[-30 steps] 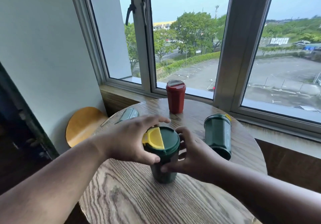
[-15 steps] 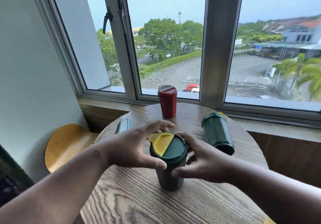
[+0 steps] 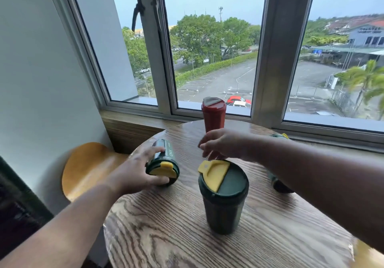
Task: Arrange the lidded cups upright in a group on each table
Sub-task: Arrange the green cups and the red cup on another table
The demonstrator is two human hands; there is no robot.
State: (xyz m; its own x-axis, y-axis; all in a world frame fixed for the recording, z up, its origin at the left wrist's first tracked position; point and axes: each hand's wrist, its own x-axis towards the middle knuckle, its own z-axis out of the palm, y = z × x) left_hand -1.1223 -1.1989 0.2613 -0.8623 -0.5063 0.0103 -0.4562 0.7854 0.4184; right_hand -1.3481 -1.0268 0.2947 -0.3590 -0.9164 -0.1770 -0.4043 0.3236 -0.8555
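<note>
Step rn: left hand (image 3: 137,172) curls round the tipped green cup (image 3: 163,164); right hand (image 3: 222,145) hovers w/ loose fingers, holding nothing. Next imo: stand it up by the upright green cup (image 3: 223,199).
</note>
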